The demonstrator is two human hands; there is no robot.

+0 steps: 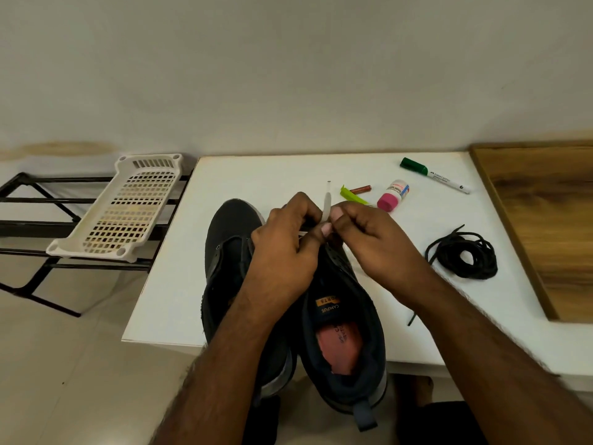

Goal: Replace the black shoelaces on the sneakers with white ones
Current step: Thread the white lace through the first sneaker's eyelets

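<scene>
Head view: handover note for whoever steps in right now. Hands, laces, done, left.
Left hand: pinches the white lace over the right sneaker.
Right hand: pinches the same lace, whose tip sticks up between the hands.
Both sneakers sit side by side on the white table, heels toward the person; the left sneaker shows no lace.
Black laces: coiled on the table right of the shoes.
Done: black laces seem to be out.
Left: thread the white lace through the right sneaker, then lace the left one. How far threading has got is hidden by the hands.
</scene>
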